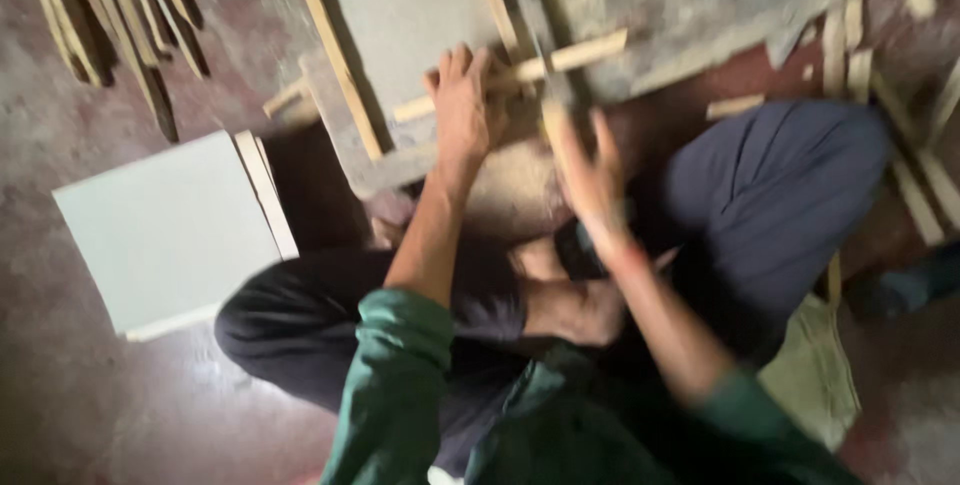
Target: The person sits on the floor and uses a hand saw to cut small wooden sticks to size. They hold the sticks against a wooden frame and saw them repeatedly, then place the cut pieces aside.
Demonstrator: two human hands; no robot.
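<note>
From the head camera, you sit cross-legged on the reddish floor (pixel 90 415), looking down over your dark trousers and green sleeves. Your left hand (pixel 462 105) lies fingers-down on a pale wooden stick (pixel 520 72), pressing it against the grey board (pixel 400 15) in front of your knees; the stick runs slantwise from lower left to upper right. Your right hand (pixel 590 170) is blurred just right of the stick's middle, fingers spread open, near a thin blade-like tool (pixel 545 70) that I cannot tell it grips. A flat pale square panel (pixel 165 230) lies on the floor to your left, well apart from the hands. A bundle of dark sticks (pixel 115 15) lies at the upper left, and loose pale slats (pixel 925 175) lie at the right edge.
</note>
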